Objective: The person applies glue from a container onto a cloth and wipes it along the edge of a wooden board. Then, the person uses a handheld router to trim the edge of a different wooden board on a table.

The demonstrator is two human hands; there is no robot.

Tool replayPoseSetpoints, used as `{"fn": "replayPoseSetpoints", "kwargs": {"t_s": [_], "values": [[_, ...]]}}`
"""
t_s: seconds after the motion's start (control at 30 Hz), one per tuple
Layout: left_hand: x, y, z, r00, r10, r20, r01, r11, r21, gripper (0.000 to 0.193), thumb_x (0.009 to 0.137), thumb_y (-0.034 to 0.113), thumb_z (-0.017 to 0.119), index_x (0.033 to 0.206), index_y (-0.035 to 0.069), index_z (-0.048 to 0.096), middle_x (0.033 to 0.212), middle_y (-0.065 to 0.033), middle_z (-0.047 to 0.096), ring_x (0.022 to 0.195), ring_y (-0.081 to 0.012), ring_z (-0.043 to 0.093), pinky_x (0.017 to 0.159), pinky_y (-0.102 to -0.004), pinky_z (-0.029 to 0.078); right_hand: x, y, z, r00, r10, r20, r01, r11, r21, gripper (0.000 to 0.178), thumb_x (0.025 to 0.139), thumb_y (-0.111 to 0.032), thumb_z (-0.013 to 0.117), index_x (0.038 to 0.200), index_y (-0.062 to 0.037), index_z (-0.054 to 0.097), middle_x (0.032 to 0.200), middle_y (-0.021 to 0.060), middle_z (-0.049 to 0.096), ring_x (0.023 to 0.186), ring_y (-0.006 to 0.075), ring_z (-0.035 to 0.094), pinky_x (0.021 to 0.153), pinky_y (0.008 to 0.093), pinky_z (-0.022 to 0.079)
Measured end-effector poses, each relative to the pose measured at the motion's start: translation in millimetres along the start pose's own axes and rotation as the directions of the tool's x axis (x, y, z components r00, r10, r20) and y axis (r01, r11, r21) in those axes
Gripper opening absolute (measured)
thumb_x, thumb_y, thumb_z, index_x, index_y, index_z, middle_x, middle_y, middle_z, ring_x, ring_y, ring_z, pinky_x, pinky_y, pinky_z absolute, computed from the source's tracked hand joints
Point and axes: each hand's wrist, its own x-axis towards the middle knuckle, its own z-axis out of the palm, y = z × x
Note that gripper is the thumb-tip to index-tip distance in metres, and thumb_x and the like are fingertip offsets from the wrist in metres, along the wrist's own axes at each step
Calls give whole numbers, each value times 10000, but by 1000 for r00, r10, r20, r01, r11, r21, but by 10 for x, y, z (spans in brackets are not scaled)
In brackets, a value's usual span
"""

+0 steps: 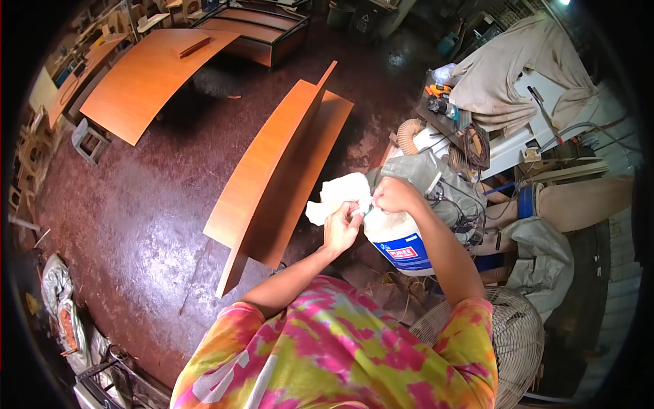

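Observation:
A white plastic jug [385, 228] with a blue label is tilted, its top toward the white cloth [340, 191]. Closed in a fist, my right hand [395, 195] grips the jug at its top, where the handle is mostly hidden. My left hand [340, 228] pinches the cloth between thumb and fingers, right beside the jug's mouth. The cloth is bunched up and hangs out past my left fingertips. A bit of green shows at the jug's mouth, between the two hands.
An orange-brown wood panel piece [272, 177] stands on the dark red floor, left of the jug. Farther left is a broad tabletop [160, 78]. To the right are a cordless drill [443, 107], draped cloth [507, 75], a ribbed hose [409, 135] and a fan [514, 334].

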Motion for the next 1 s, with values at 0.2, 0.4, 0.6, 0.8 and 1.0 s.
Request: {"fn": "replayPoseSetpoints", "kwargs": {"t_s": [0.2, 0.4, 0.6, 0.8, 1.0], "values": [[138, 15, 124, 989, -64, -130, 49, 992, -119, 224, 964, 196, 722, 1068, 3, 674, 911, -91, 782, 790, -129, 700, 736, -321, 543, 280, -603, -487, 965, 159, 210, -86, 943, -320, 373, 752, -191, 690, 1063, -15, 800, 1115, 257, 750, 1094, 383, 737, 921, 474, 586], [147, 167, 176, 988, -54, -145, 36, 992, -124, 218, 950, 191, 736, 1070, 18, 680, 898, -74, 777, 794, -103, 685, 744, -305, 536, 210, -539, -576, 961, 193, 200, -124, 941, -315, 361, 752, -205, 713, 1053, -29, 807, 1110, 250, 755, 1090, 373, 741, 909, 459, 590], [198, 126, 201, 986, 43, -163, -57, 995, -77, 199, 959, 170, 727, 1066, 8, 685, 893, -69, 776, 808, -108, 697, 745, -302, 546, 95, 38, -302, 995, 64, 72, -60, 996, -60, 233, 748, -206, 740, 912, -73, 838, 882, 164, 784, 844, 313, 762, 788, 427, 579], [65, -98, 523, 995, -3, -97, -19, 975, -220, 209, 932, 191, 754, 1050, 30, 693, 819, -98, 736, 736, -174, 670, 718, -373, 529, -60, 35, -192, 987, 144, 74, -130, 977, -167, 244, 732, -227, 725, 873, -53, 823, 888, 187, 776, 871, 344, 758, 784, 449, 582], [-54, -122, 588, 997, -74, -4, 72, 981, -182, 215, 931, 229, 760, 1026, 42, 711, 839, -103, 771, 762, -184, 728, 747, -364, 545, -181, -230, -404, 941, 243, 234, -168, 940, -297, 379, 735, -172, 692, 1061, -10, 797, 1119, 229, 764, 1083, 351, 749, 869, 456, 594]]}}
